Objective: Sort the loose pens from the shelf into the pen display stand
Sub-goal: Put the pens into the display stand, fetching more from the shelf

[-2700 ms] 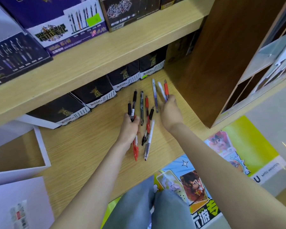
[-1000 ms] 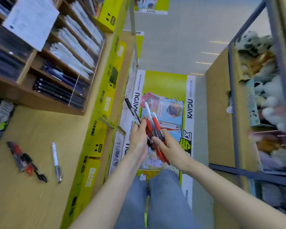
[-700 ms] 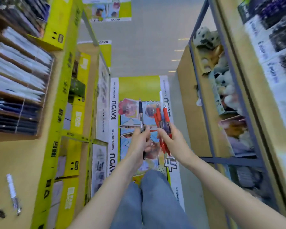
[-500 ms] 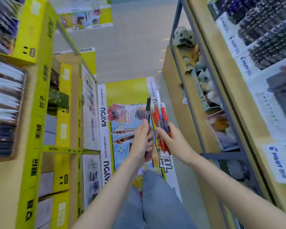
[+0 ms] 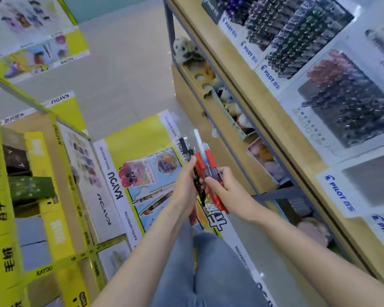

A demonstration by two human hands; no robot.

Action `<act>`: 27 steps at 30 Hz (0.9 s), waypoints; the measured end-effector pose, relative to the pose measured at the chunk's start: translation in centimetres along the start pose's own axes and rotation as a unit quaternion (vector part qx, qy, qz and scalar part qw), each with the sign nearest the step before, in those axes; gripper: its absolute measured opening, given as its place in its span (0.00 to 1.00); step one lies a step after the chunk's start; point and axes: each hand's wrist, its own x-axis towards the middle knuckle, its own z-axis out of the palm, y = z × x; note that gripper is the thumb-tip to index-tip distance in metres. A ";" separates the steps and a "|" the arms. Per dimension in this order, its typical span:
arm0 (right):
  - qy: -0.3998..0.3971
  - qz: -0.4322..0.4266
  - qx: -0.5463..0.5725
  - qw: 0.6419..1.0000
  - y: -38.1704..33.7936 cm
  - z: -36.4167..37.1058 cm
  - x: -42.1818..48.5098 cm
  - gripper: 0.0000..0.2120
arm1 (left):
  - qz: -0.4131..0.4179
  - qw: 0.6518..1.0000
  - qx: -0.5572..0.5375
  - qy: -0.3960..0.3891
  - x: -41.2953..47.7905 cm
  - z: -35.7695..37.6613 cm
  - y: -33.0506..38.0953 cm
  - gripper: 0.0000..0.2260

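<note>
I see the left hand [image 5: 184, 187] curled round the black pens [image 5: 197, 185] and the right hand [image 5: 225, 188] gripping the red pens [image 5: 208, 157]. The two bunches are pressed together in mid-air above the Kayou floor mat [image 5: 142, 138]. Pilot pen displays [image 5: 346, 103] stand on the right shelf [image 5: 253, 85]. Plush toys [image 5: 185, 49] sit farther off, one level below.

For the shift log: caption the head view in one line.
Left hand and right hand grip a bundle of red and black pens beside Pilot pen displays.
</note>
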 end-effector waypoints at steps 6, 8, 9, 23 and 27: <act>0.017 -0.004 -0.012 1.000 -2.1 0.2 2.2 0.07 | 0.017 0.985 0.146 -0.087 2.6 -0.7 3.1 0.06; 0.034 0.004 -0.008 0.999 -2.8 0.8 2.8 0.08 | 0.017 0.982 0.172 -0.079 3.7 -1.0 3.7 0.07; 0.052 0.006 -0.011 0.999 -3.0 1.2 3.2 0.10 | 0.018 0.979 0.186 -0.081 4.3 -1.1 4.0 0.08; 0.416 0.109 -0.079 0.899 -1.2 1.6 1.8 0.11 | -0.112 0.953 0.241 -0.144 7.8 2.0 5.0 0.12; 0.480 0.138 -0.039 0.865 0.4 0.1 -0.4 0.07 | -0.151 0.936 0.258 -0.187 7.6 5.2 3.7 0.13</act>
